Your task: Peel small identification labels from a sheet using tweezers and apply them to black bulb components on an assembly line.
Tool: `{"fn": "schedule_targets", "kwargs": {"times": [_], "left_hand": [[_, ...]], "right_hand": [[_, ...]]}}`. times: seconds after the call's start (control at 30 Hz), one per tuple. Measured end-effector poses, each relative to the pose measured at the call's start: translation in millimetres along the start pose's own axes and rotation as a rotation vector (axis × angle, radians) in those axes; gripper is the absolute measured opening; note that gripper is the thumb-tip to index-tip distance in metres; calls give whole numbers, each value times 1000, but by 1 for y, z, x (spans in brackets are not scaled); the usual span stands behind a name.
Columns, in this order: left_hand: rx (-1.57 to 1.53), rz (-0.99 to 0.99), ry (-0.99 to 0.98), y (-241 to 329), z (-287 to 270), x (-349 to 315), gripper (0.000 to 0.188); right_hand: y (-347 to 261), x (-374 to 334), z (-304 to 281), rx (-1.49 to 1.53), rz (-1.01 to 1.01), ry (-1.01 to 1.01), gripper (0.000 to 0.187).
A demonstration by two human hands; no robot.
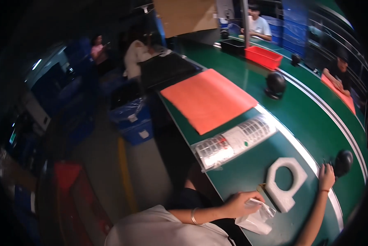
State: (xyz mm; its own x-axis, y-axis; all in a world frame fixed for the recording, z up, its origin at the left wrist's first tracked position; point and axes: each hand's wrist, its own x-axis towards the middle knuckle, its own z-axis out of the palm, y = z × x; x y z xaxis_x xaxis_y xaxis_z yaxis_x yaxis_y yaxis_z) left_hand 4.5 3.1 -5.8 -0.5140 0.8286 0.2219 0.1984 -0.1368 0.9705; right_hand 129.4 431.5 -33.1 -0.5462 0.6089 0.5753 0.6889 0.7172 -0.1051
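My left hand [242, 205] is closed on a crumpled, translucent white plastic bag [255, 221] above the near end of the green bench. Stretched out to the right, my right hand [326, 178] is at the bench's pale rail, its fingers bunched at the base of a black ball-shaped device [344, 162]; blur hides the exact contact. Between my hands lies a white foam ring [273, 192] with an angular outline and a large round opening. Left of it, a clear-wrapped sheet of silvery labels [233, 142] lies across the bench.
An orange mat [208, 100] covers the bench farther off. On the green conveyor stand another black ball-shaped device [275, 85] and a red bin [262, 57]. A blue bin [137, 127] stands left of the bench. People sit across the conveyor, one at the right [339, 78].
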Motion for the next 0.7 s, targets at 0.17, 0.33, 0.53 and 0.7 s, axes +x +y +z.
{"fn": "schedule_targets", "kwargs": {"times": [0.17, 0.33, 0.53, 0.7], "left_hand": [[-1, -47, 19, 15, -5, -4, 18], [-14, -48, 10, 14, -8, -1, 18], [-11, -59, 5, 12, -7, -2, 18], [-12, -33, 11, 11, -6, -2, 18]], "right_hand": [[-7, 12, 17, 26, -170, 53, 25], [-1, 11, 18, 23, -177, 69, 25], [-11, 10, 7, 80, -178, 3, 26], [-10, 9, 7, 49, -177, -15, 27]]}}
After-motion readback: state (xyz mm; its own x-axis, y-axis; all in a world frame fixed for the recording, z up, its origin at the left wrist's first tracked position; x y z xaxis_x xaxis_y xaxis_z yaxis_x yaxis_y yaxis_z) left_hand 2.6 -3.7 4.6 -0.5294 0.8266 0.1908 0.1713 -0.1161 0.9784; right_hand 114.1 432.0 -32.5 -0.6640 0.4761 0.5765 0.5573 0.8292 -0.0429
